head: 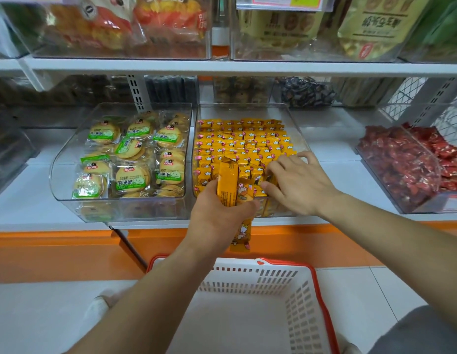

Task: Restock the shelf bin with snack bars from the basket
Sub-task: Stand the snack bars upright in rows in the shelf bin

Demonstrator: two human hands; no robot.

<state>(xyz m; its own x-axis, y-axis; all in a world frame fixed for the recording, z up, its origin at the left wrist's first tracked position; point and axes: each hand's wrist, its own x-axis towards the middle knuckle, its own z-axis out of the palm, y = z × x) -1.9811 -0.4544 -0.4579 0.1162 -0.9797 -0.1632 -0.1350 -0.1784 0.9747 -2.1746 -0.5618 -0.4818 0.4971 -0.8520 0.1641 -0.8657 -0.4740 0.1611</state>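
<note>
Gripping a bundle of yellow snack bars (227, 182) upright at the front lip of the clear shelf bin (247, 111), the left hand (219, 215) curls fingers and thumb round them. The right hand (296, 185) spreads its fingers over the packed rows, and whether it pinches one cannot be told. The right hand should part a gap and the bars be fed in singly, aligned with the rows. The bin sits on a white shelf (30, 200) beside a biscuit bin (120, 208), with the basket (311, 277) on the floor below.

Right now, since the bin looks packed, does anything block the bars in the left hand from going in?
Nothing lies between: the left hand holds the bars at the front edge of the open bin. The right hand lies on the front rows just beside them.
</note>
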